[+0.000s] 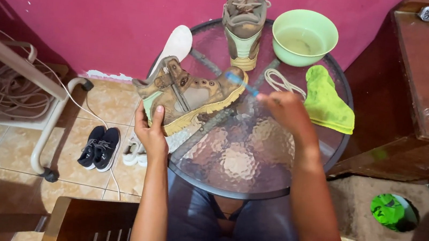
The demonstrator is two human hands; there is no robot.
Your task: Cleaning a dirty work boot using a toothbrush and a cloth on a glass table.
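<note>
- The round glass table [231, 160] is my work surface; I would keep the job near its middle, since the boot in hand hangs over the left rim.
- That brown boot [190, 97] lies on its side at the table's left edge, sole facing me, toe pointing right. I judge it needs firm bracing so the scrubbing does not push it off.
- My left hand [151, 132] is clasped around the heel end, thumb up against the sole. I would keep that clasp tight and tilt the toe slightly upward.
- My right hand [286, 108] is blurred, fingers closed in a pinch on the blue toothbrush [241, 81], whose head meets the boot's toe. Short strokes away from my body would suit best, I think.
- The second boot [243, 29] stands upright at the far edge, well apart from my strokes.
- The green bowl [305, 36] of cloudy water sits beside it; I would dip the brush there carefully, as it is near the rim.
- The green cloth [327, 101] and white laces [281, 82] lie just beside my right hand.
- A white insole [175, 46] leans behind the boot.
</note>
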